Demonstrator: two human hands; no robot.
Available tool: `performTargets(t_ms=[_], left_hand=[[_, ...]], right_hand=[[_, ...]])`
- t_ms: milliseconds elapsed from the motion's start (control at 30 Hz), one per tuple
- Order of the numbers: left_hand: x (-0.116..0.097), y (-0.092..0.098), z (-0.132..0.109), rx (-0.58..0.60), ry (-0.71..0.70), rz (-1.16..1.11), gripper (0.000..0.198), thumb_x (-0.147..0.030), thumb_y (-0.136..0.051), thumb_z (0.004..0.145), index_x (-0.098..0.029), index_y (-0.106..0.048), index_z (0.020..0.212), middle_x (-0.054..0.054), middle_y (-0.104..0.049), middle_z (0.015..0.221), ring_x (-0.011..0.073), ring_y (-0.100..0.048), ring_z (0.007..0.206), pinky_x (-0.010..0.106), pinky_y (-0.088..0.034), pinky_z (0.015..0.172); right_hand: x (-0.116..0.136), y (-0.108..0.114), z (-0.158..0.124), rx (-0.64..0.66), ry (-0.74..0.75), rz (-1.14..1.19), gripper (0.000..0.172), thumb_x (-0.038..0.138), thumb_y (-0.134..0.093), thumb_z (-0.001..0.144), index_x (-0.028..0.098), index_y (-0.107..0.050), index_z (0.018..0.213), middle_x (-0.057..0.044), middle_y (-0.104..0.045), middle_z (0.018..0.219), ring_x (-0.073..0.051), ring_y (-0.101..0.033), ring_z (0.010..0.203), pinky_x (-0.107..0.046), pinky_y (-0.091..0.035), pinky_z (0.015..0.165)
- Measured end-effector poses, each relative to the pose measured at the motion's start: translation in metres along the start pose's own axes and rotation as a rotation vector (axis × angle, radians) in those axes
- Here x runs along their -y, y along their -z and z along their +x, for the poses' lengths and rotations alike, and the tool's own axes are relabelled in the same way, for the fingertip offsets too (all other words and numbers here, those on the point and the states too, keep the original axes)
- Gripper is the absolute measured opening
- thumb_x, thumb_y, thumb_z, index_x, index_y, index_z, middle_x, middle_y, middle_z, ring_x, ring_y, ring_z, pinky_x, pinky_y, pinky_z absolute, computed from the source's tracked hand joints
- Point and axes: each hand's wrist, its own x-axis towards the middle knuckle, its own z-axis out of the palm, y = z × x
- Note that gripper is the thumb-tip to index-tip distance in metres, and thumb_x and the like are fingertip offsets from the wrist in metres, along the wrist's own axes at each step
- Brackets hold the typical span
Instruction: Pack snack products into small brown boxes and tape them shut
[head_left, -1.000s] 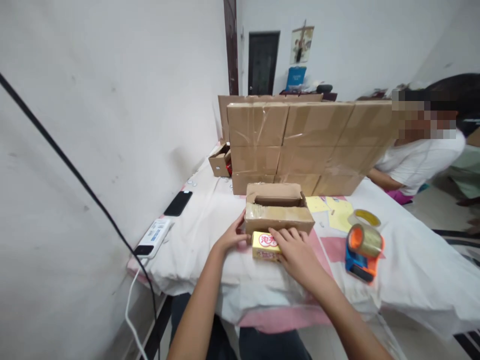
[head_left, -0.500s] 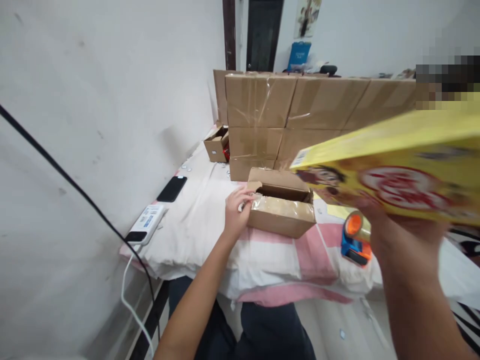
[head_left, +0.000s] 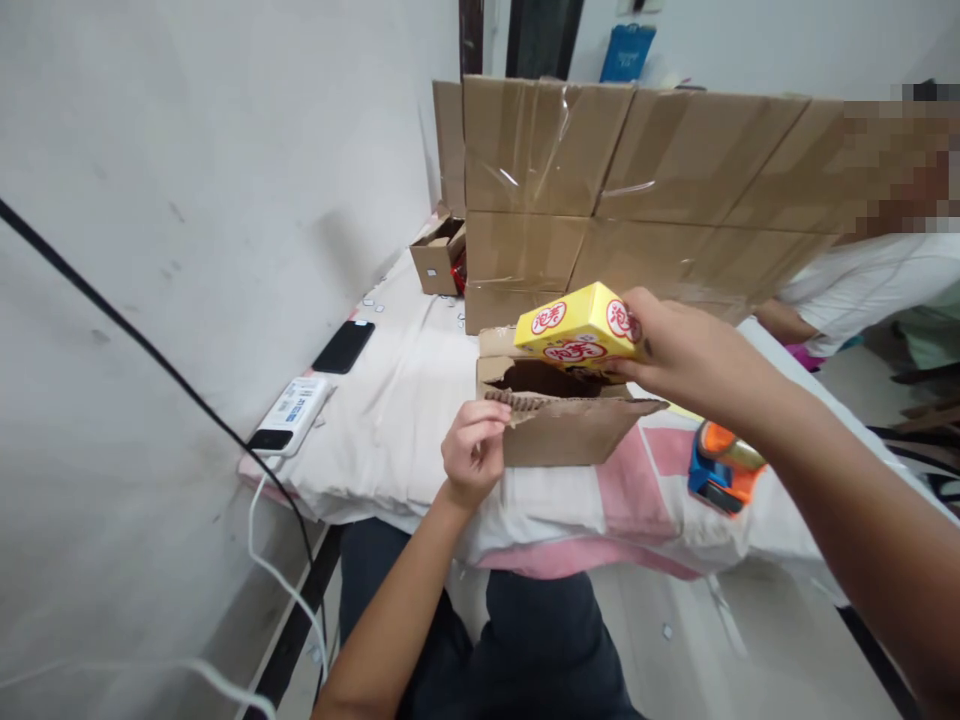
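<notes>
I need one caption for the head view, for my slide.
Left hand pinches the torn flap of an open carton; right hand holds a yellow box over it.

Over on the left of the pale tablecloth (head_left: 397,440) there was a black phone (head_left: 343,347) lying flat near some white gadget (head_left: 295,408) with a dark screen, plus a white cable (head_left: 253,535) dangling past the edge and a black cord (head_left: 105,304) slanting across in front of the wall (head_left: 225,150). Further back stood a big stack of taped brown boxes (head_left: 540,150) with a small open carton (head_left: 433,272) just beside it, and a blue bag (head_left: 628,53) showed above the top. The right side had a blue-and-orange tape dispenser (head_left: 716,478) and someone in a white top (head_left: 885,285)
</notes>
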Motion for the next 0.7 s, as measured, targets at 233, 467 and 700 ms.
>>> performTargets(t_ms=[233, 467, 700], left_hand=[[-0.031, 0.017, -0.027, 0.034, -0.102, 0.147, 0.028, -0.004, -0.063, 0.079, -0.024, -0.047, 0.091, -0.003, -0.042, 0.091, 0.0104, -0.062, 0.075, 0.043, -0.066, 0.081], [-0.044, 0.024, -0.032, 0.069, -0.102, 0.118, 0.034, 0.001, -0.063, 0.077, -0.022, -0.049, 0.097, -0.003, -0.047, 0.089, 0.0121, -0.063, 0.078, 0.042, -0.067, 0.082], [-0.040, 0.034, -0.024, 0.121, -0.026, 0.188, 0.042, -0.006, -0.072, 0.079, -0.024, -0.051, 0.110, -0.010, -0.050, 0.073, 0.0094, -0.057, 0.062, 0.062, -0.045, 0.112]], right_hand=[[0.010, -0.005, -0.002, 0.234, 0.037, -0.056, 0.040, 0.033, -0.070, 0.081, 0.022, -0.053, 0.115, -0.011, -0.070, 0.097, -0.027, -0.066, 0.077, -0.030, -0.039, 0.062], [0.068, -0.033, 0.020, 0.521, 0.178, -0.151, 0.049, 0.017, -0.073, 0.078, 0.014, -0.058, 0.125, -0.019, -0.070, 0.111, -0.034, -0.070, 0.099, -0.034, -0.048, 0.073], [0.060, -0.061, 0.017, 0.550, 0.253, 0.030, 0.048, 0.022, -0.062, 0.090, 0.012, -0.054, 0.136, -0.019, -0.067, 0.125, -0.033, -0.068, 0.107, -0.038, -0.051, 0.083]])
